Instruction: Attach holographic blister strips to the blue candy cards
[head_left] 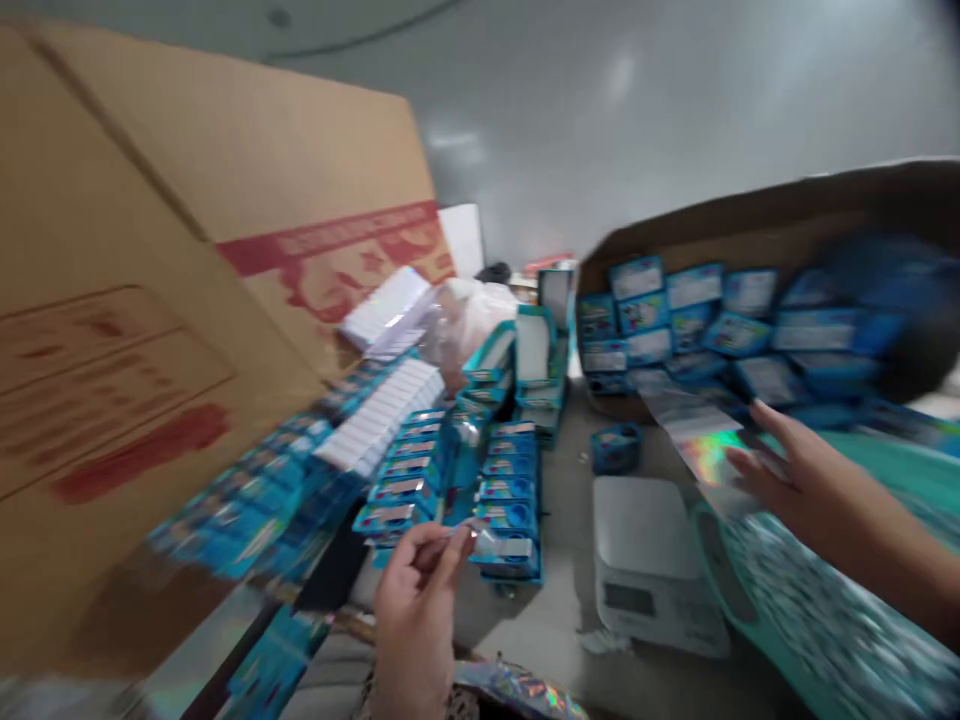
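Your left hand (416,600), just left of the white scale (649,555), pinches a small clear strip (487,540) between thumb and fingers. Your right hand (784,470), just right of the scale's far edge, rests with fingers spread on a holographic sheet (705,450).

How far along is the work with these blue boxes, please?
Done: blue boxes stand in stacked rows, and more fill the carton at right. In hand: the left hand pinches a small pale strip; the right hand touches a holographic sheet. Left: loose white packs lie behind the rows; how many remain is unclear.
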